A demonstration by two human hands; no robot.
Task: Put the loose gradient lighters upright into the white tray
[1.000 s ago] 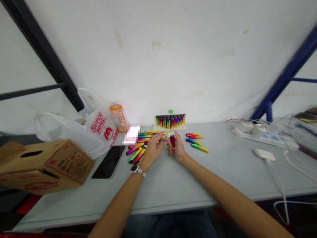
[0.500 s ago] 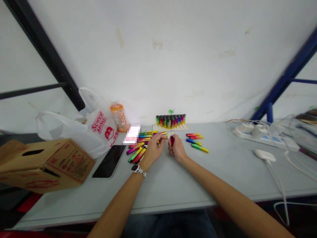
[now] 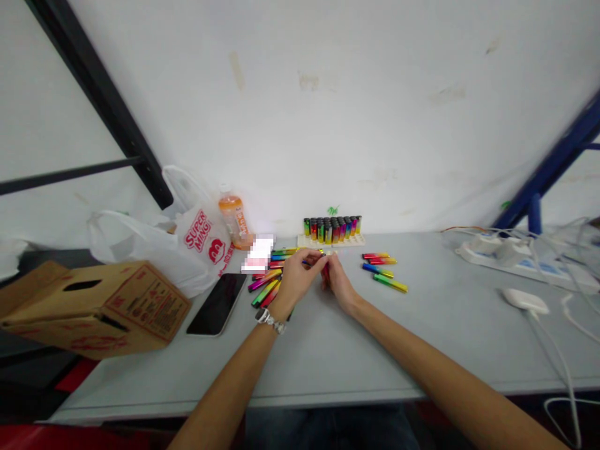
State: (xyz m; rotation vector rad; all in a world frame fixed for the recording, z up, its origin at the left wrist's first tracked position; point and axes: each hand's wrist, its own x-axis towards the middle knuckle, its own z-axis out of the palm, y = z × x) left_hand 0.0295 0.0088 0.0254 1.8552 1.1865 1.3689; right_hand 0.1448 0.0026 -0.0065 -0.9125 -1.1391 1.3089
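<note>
My left hand (image 3: 300, 275), with a watch at its wrist, meets my right hand (image 3: 338, 281) in the middle of the table. Between the fingertips of both is a small dark red lighter (image 3: 325, 272), mostly hidden. Just left of my left hand lie several colourful lighters (image 3: 265, 292), partly covered by it. Right of my right hand lie more lighters, among them a green and yellow one (image 3: 390, 283). Behind my hands, several lighters (image 3: 335, 230) stand upright in rows in a white holder (image 3: 307, 241).
On the left are a cardboard box (image 3: 135, 306), a plastic bag (image 3: 197, 247), an orange drink bottle (image 3: 235, 222) and a black phone (image 3: 218, 304). At the right lie a power strip (image 3: 525, 267) and a white charger (image 3: 525, 300) with cables.
My left hand has moved right, and its fingertips now meet the red lighter in my right hand. The whole view has shifted slightly, so the objects appear further right.
</note>
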